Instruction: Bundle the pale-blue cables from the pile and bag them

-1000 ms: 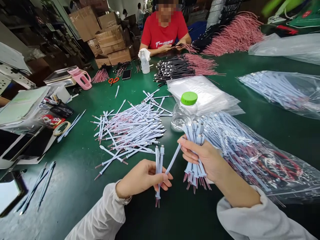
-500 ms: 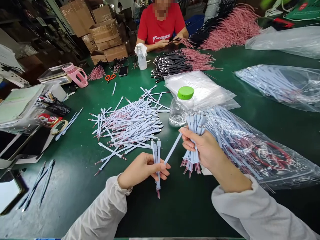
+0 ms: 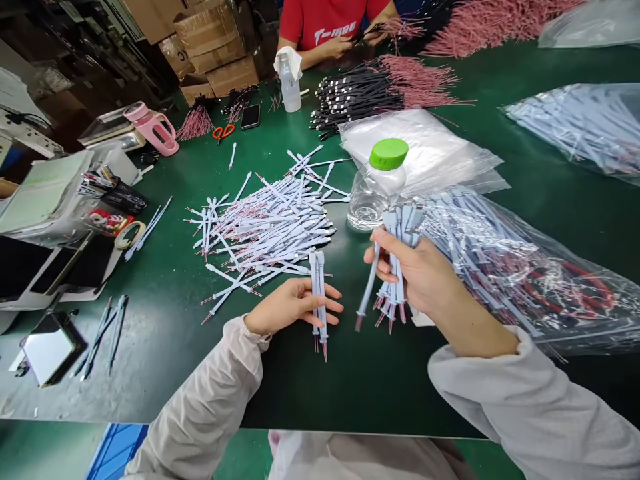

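My left hand [image 3: 295,305] pinches a few light-blue cable strips [image 3: 318,287] upright between thumb and fingers, their pink wire ends pointing down. On the right, my right hand [image 3: 417,270] grips a thicker bundle of the same strips [image 3: 400,223], connectors up and wires down. One single strip [image 3: 370,283] hangs from its thumb and forefinger, apart from the bundle and slanting down to the left. Beyond my left hand lies a loose pile of strips [image 3: 280,220] on the green table [image 3: 185,373].
Behind my right hand stands a clear jar with a green lid [image 3: 389,155]. Bagged strips [image 3: 490,267] lie right, plastic bags [image 3: 430,143] and black cables [image 3: 355,90] farther back. At left are a pink cup [image 3: 153,128] and tape [image 3: 130,235]. A person in red [image 3: 325,27] sits opposite.
The single strip has come away from my left hand and now hangs from my right. The view has tilted down, showing the table's front edge.
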`<state>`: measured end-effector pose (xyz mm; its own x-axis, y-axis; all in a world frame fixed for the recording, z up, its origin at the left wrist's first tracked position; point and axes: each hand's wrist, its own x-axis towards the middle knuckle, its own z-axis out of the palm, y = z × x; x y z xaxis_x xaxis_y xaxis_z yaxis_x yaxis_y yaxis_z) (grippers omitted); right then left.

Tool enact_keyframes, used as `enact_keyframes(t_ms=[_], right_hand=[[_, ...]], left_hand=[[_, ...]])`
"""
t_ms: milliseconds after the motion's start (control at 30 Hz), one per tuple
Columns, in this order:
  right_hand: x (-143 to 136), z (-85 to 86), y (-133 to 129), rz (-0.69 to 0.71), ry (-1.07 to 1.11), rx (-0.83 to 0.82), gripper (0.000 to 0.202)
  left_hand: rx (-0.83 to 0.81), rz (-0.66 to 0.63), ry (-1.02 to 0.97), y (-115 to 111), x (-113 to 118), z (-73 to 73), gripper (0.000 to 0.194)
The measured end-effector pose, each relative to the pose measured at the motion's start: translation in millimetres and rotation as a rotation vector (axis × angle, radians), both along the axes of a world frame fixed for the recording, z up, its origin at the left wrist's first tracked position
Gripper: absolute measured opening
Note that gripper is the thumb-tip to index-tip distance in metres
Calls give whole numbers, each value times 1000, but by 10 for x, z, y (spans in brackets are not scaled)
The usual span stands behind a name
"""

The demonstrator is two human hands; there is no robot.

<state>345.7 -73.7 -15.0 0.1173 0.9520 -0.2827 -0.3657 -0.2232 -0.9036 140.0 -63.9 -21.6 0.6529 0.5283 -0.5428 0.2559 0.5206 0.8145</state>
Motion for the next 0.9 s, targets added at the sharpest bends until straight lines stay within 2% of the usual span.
enact_keyframes(t_ms=[67,200,300,367,467,533,633,700,800,900], right_hand=[[-42,-19,-19,41,-12,-42,29],[-136,-97,-56,224,77,-115,26],[-187,-147,-83,349,146,-240,28],[-213,-156,-107,478,202,-312,23],[-253,-144,-138,638,253,-327,21],[-278,-135,-142,582,225,-293,22],[-299,-139,-121,346,133,-236,29],[-296,-151,-103,241,80,-207,31],[-283,-165,-94,206,56,-181,26],[-280,-165,-106,232,82,-209,32]], left_hand=[[2,1,-13,5,-2,-20,39],[5,-5,-51,8,-5,-47,36],[-1,-24,-96,0,-8,-65,34],[-40,-50,-137,-11,-8,-75,34],[-118,-74,-190,-34,3,-74,34],[-124,-84,-205,-47,17,-60,35],[-84,-146,-193,-58,39,-39,37],[-71,-191,-182,-61,48,-42,37],[-78,-187,-190,-64,58,-77,39],[-68,-149,-183,-76,73,-110,41]])
